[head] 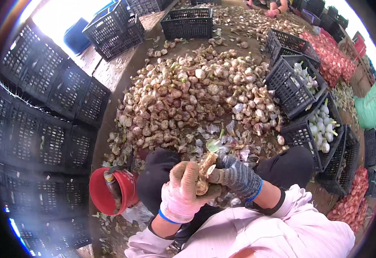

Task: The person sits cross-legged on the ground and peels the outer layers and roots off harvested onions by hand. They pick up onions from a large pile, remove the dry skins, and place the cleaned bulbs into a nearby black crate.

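Note:
My left hand (183, 188), in a pink-and-brown work glove, grips a garlic bulb (202, 185) with its stem pointing up, in front of my lap. My right hand (236, 174), in a grey knitted glove with a blue cuff, touches the same garlic at its right side, thumb against the stem. Whether a tool is in the right hand cannot be told. Just beyond the hands lie loose garlic skins (212, 129). Past them spreads a large heap of unpeeled garlic bulbs (181, 96) on the floor.
Stacked black plastic crates (55, 129) line the left. A red bucket (128, 190) holding a bottle stands by my left knee. At right, a black crate (299, 137) holds cleaned garlic, near red mesh sacks (329, 54) and a green sack (370, 104). Another person's gloved hand (272, 13) is at the top.

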